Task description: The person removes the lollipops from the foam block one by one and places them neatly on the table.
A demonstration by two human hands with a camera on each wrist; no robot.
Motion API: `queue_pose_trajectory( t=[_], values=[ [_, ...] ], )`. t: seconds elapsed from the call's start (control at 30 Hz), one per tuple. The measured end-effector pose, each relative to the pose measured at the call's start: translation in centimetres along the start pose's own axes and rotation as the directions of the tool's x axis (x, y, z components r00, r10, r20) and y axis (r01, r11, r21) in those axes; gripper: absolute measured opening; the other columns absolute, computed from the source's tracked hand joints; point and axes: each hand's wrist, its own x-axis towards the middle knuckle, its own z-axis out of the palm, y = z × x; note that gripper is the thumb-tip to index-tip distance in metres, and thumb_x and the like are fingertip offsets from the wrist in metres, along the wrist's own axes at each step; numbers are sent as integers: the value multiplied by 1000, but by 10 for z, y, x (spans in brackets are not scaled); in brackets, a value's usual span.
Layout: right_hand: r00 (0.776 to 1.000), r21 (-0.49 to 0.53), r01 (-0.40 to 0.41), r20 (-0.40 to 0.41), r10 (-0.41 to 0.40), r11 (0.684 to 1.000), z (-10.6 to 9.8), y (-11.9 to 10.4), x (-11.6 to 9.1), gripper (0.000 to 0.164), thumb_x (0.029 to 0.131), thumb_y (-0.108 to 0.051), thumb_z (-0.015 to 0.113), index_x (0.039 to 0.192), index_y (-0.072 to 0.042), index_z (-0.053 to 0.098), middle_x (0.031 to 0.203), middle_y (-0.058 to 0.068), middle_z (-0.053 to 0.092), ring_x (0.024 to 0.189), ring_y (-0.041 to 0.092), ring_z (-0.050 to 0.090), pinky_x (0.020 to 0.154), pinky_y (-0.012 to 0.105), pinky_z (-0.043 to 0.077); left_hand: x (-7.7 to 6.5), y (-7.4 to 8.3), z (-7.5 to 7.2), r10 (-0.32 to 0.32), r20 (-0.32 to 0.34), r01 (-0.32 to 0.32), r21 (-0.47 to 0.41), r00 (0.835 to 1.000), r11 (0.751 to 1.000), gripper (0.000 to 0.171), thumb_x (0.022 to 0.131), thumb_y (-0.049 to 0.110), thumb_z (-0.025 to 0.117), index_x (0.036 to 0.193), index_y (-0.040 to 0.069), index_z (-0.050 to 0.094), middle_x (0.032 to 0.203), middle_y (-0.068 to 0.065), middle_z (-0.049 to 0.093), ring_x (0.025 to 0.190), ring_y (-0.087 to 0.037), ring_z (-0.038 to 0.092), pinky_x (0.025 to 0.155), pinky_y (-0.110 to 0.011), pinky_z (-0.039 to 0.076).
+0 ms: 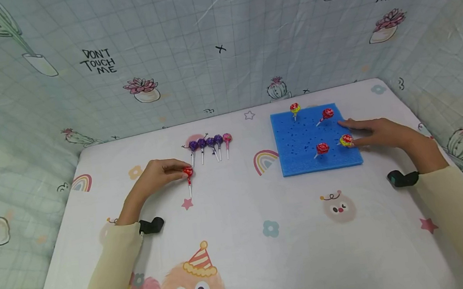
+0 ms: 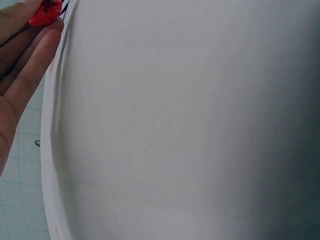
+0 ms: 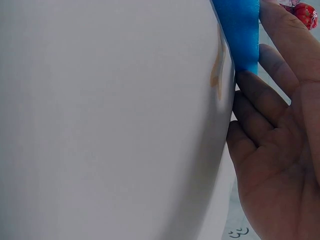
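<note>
- Red lollipop: pinched in left hand, fingertips and thumb nearly together, closer to left edge of table than right.
- Touched right edge of blue board with right hand, fingers loosely parted, towards table's far right corner.
- Could not tell whether touched yellow-and-red lollipop.
- From left wrist, saw wrapper cut off at top.

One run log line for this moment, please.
left hand: pinches red lollipop | right hand: at blue board edge | board: four lollipops
</note>
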Motion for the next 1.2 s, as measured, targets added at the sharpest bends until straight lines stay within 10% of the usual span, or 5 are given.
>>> queue_pose_trajectory(
  t=[0.77,1.2],
  values=[
    [1000,4,-9,-12,9,1000,3,1,0,84,94,-49,71,160,-18,31,162,28,23,146,59,16,108,80,19,4,0,2,-21,14,21,6,1000,1000,25,90,24,79,113,13,79,109,-4,77,104,-20,72,82,-15,53],
    [1000,7,1,-21,-1,1000,3,0,-1,83,94,-47,71,160,-18,31,162,28,23,146,58,17,108,79,20,9,-2,5,69,-1,-69,57,998,996,20,89,16,80,109,14,80,109,-2,76,100,-17,70,83,-17,54]
  ],
)
